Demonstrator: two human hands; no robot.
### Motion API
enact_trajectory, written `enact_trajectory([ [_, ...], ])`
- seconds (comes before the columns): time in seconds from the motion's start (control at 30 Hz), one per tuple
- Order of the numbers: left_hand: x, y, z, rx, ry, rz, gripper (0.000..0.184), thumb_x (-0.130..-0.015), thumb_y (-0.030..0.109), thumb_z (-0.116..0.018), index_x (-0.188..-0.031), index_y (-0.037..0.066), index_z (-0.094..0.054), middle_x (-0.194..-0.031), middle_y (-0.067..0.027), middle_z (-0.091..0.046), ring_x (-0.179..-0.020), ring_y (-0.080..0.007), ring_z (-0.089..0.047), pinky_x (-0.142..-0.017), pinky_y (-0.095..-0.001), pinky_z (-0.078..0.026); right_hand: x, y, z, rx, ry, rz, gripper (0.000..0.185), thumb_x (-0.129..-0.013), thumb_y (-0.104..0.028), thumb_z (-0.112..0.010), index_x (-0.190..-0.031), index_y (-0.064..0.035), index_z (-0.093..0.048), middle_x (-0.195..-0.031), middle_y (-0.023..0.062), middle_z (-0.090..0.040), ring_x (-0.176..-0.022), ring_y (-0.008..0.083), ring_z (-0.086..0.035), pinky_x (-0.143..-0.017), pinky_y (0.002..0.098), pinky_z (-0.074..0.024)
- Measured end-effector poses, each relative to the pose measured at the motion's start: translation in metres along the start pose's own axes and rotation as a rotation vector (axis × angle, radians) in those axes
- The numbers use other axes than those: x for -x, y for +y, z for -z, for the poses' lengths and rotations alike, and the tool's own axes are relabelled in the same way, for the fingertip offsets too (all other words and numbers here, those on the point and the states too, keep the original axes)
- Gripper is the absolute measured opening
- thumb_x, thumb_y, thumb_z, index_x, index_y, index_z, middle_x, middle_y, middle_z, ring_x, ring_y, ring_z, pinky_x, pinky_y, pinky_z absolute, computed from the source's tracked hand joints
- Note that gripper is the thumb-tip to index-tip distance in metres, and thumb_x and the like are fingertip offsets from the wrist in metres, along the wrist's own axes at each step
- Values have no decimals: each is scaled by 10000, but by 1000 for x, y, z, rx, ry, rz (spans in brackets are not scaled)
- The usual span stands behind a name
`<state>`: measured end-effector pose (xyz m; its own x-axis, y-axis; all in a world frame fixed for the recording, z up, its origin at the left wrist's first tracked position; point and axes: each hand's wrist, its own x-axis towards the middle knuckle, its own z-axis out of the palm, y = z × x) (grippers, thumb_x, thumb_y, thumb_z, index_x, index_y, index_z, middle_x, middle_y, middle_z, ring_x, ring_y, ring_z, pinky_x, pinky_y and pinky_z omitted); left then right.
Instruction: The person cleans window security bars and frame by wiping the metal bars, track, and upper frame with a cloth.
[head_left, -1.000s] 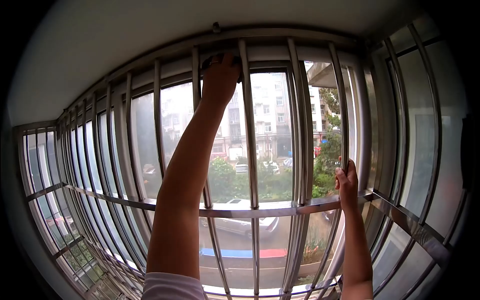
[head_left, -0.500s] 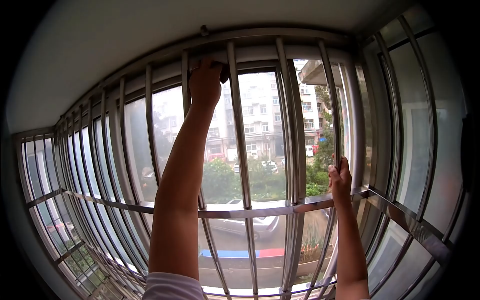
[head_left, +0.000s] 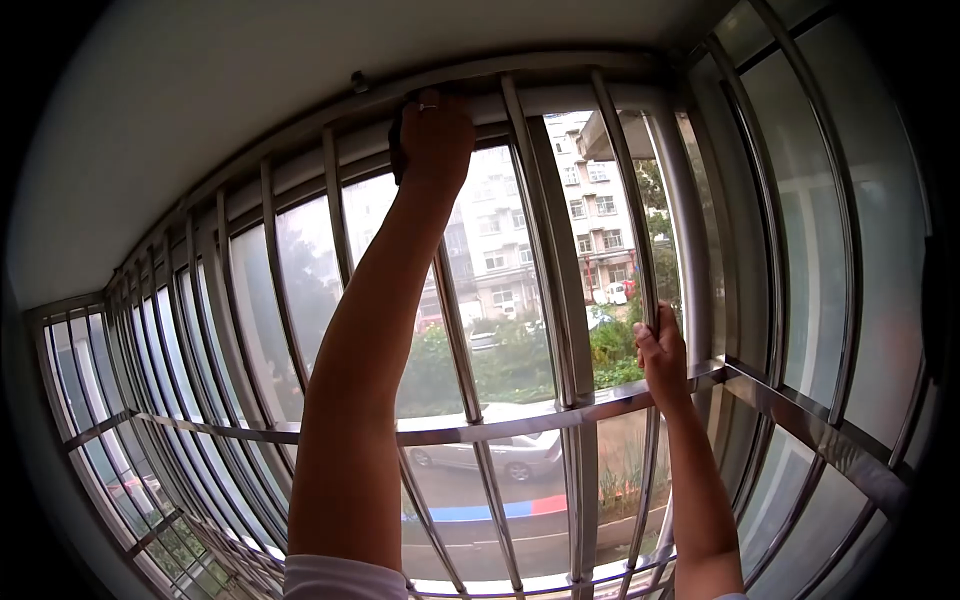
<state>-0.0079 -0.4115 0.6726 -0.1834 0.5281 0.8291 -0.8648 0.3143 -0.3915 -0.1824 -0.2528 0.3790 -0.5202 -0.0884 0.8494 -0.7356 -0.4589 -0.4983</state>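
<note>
My left hand (head_left: 440, 140) is raised to the top of the window, closed, with a ring on one finger. A dark, soft-looking thing, perhaps a cloth (head_left: 397, 147), shows at its left edge; most of it is hidden behind the hand. The hand lies in front of the upper window frame, covering the top of one metal bar (head_left: 455, 330). Lower on the right, my right hand (head_left: 664, 352) is wrapped round another upright metal bar (head_left: 632, 200), just above the horizontal rail (head_left: 625, 403).
Upright bars of a window guard run across the view and turn along the right side wall. Glass panes (head_left: 300, 260) stand behind them. Outside are a parked car (head_left: 500, 455), green bushes (head_left: 425, 365) and a pale building (head_left: 490, 225). The ceiling (head_left: 200, 90) is close above.
My left hand has shifted right along the upper frame, and the dark thing now shows at its left. The view has swung a little right. My right hand keeps the same bar.
</note>
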Motion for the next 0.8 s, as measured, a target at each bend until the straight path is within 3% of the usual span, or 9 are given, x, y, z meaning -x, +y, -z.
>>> enact_trajectory([
  [0.1, -3, -5, 14, -253, -190, -88, 205, -782, 165, -645, -976, 128, -697, -895, -87, -620, -922, -188, -624, -798, -345, -421, 0, -1, 1, 28, -2, 3, 199, -914, -132, -516, -1105, -81, -492, -674, -20, -443, -507, 38, -403, -443, 209, -358],
  [0.2, -14, 0, 23, -203, -330, -36, 210, -756, 140, -662, -962, 104, -686, -930, -105, -623, -903, -214, -641, -776, -363, -470, 0, -2, -4, 65, 49, 32, 151, -906, -126, -517, -1045, -73, -493, -659, -18, -444, -504, 44, -409, -440, 221, -358],
  [0.23, -16, 2, 17, -201, -328, -36, 210, -756, 140, -662, -962, 104, -686, -930, -105, -623, -903, -214, -641, -776, -363, -470, 0, -1, -4, 88, 61, 49, 146, -903, -127, -518, -1036, -73, -494, -655, -19, -441, -502, 46, -412, -438, 228, -358],
  [0.3, -19, 6, -2, 273, -22, 221, 187, -751, 109, -662, -938, 107, -677, -958, -106, -613, -888, -270, -645, -738, -395, -523, 0, -3, -3, 102, 65, 53, 149, -898, -134, -521, -1032, -73, -498, -648, -20, -435, -500, 52, -417, -438, 243, -363],
  [0.4, -18, 20, -12, 413, 55, 283, 153, -760, 97, -650, -910, 121, -670, -993, -97, -605, -875, -311, -640, -715, -415, -548, 0, -3, -1, 94, 45, 64, 154, -899, -133, -516, -1040, -74, -496, -649, -20, -433, -501, 53, -418, -442, 241, -370],
  [0.43, -19, 18, -14, 480, 106, 294, 188, -760, 171, -692, -946, 145, -675, -1004, -89, -607, -899, -302, -634, -729, -422, -541, 0, -4, -1, 89, 44, 62, 156, -898, -135, -517, -1038, -69, -492, -650, -19, -434, -502, 54, -425, -444, 241, -375],
  [0.57, -21, 8, -13, 580, -90, 245, 324, -697, 323, -770, -958, 146, -692, -1097, -95, -577, -962, -292, -613, -773, -424, -537, 1, -13, 0, 114, 24, 9, 200, -893, -118, -497, -1070, -31, -467, -630, 55, -486, -542, 115, -489, -520, 294, -404],
  [0.7, -6, 6, -18, 589, -129, 136, 262, -734, 271, -741, -957, 143, -693, -1123, -95, -560, -983, -300, -607, -790, -435, -539, 0, -8, -1, 128, 37, 22, 211, -893, -116, -499, -1085, -33, -472, -627, 42, -485, -541, 109, -486, -517, 291, -402],
  [0.8, 10, 22, -12, 540, -6, 24, 159, -775, 175, -689, -929, 134, -688, -1114, -94, -559, -1000, -305, -607, -768, -437, -550, 0, -5, -3, 83, 29, 6, 216, -892, -115, -501, -1093, -37, -477, -628, 32, -480, -542, 106, -483, -517, 286, -402],
])
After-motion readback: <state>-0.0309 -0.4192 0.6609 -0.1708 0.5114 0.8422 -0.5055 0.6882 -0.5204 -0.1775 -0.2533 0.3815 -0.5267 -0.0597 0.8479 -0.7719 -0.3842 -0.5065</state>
